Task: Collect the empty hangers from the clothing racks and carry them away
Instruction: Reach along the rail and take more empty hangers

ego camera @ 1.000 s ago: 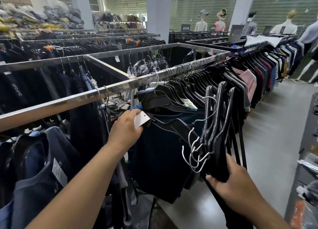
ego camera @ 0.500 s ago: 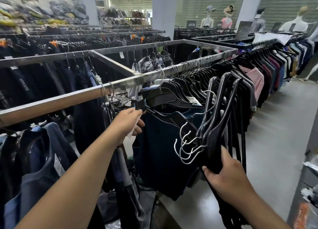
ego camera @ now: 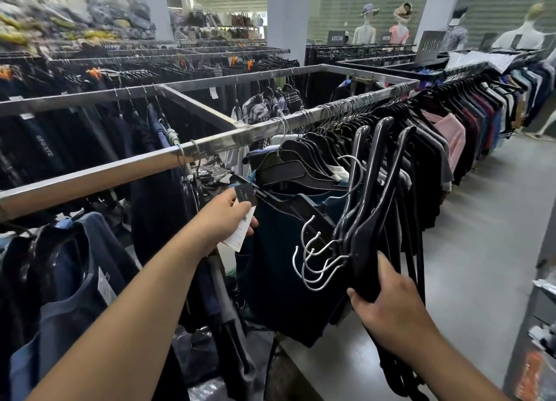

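Note:
My right hand (ego camera: pixel 391 307) grips a bunch of several empty black hangers (ego camera: pixel 370 220) by their lower ends, metal hooks pointing left and down. My left hand (ego camera: pixel 224 220) reaches under the steel rail (ego camera: pixel 126 175) and holds a paper price tag (ego camera: pixel 240 233) that hangs from a dark navy garment (ego camera: pixel 279 268). That garment hangs on a black hanger (ego camera: pixel 288 172) on the rail, just right of my left hand. Many more black hangers with clothes crowd the rail toward the right.
Dark shirts (ego camera: pixel 75 280) hang low at the left. A long row of coloured tops (ego camera: pixel 481 111) runs along the grey aisle floor (ego camera: pixel 481 235) at the right. Further racks, two pillars and mannequins (ego camera: pixel 400 24) stand behind. A shelf edge (ego camera: pixel 541 325) juts in at the far right.
My left hand has shifted from the garment's shoulder to its price tag, pulling the tag down. The hanger bunch in my right hand has tilted slightly and moved a little left.

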Tool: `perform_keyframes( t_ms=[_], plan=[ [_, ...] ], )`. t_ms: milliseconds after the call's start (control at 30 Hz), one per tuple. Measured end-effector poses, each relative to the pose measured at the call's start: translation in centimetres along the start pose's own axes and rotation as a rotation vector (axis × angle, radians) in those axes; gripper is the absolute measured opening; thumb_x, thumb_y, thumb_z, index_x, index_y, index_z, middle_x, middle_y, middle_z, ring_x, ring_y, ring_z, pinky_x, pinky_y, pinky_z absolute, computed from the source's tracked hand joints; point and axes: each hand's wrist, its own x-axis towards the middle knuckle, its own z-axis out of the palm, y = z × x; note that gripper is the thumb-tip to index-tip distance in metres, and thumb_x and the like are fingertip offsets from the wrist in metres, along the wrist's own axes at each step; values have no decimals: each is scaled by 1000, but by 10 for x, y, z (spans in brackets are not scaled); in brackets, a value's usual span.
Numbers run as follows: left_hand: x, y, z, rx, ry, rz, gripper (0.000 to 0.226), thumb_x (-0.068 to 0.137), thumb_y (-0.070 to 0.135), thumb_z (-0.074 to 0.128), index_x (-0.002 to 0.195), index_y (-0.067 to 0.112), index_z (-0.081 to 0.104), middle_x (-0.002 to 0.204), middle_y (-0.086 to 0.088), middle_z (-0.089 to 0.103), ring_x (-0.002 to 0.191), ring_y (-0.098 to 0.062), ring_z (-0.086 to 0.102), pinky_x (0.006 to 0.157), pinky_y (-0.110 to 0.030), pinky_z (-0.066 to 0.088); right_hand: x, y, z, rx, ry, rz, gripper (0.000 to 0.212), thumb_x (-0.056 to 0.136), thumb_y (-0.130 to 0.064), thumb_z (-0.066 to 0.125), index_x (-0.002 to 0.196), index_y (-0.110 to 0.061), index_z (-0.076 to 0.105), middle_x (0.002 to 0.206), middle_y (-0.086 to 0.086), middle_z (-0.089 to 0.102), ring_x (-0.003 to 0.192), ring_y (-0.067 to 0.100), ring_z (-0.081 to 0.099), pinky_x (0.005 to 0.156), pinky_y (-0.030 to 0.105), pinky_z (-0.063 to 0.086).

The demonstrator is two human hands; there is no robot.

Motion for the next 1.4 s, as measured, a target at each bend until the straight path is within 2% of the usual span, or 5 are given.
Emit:
perform_keyframes(
  t_ms=[467, 900, 1000, 1133, 1400],
  plan=[
    [7, 26, -15, -13, 109, 6, 30, 98, 3, 45, 125, 8, 58, 102, -17, 73, 66, -24, 71, 64, -35, 59, -23, 7, -8, 59, -56, -91, 62, 81, -2, 79, 100, -54, 52, 89, -26, 71, 82, -15, 63, 64, 1, 43],
    [-39, 38, 67, 84, 409, 158, 78, 90, 51, 61, 153, 14, 32, 150, -5, 37, 138, -21, 39, 114, -33, 30, -62, 35, -50, 169, 118, -121, 93, 74, 1, 85, 99, -81, 49, 87, -27, 75, 84, -7, 70, 69, 4, 48],
    [-49, 48, 104, -272, 128, -87, 98, 77, 69, 61, 155, 16, 31, 136, 1, 50, 125, -23, 57, 107, -48, 48, -66, 36, -58, 207, 148, -142, 91, 75, 1, 84, 97, -81, 51, 85, -25, 76, 83, -6, 71, 69, 4, 49],
    [-79, 70, 153, -723, -132, -253, 29, 103, 43, 50, 99, 16, 58, 92, -7, 59, 72, -19, 71, 89, -46, 57, -68, 38, -63, 229, 157, -152, 93, 76, -2, 84, 102, -83, 47, 92, -28, 74, 89, -7, 70, 73, 3, 47],
    [-76, 100, 211, -871, -136, -339, 22, 92, 22, 44, 71, 17, 49, 60, -3, 39, 43, -18, 39, 45, -24, 42, -79, 53, -80, 477, 6, -35, 63, 60, -35, 97, 114, -33, 66, 105, -21, 78, 99, -3, 72, 82, 10, 51]
  ],
)
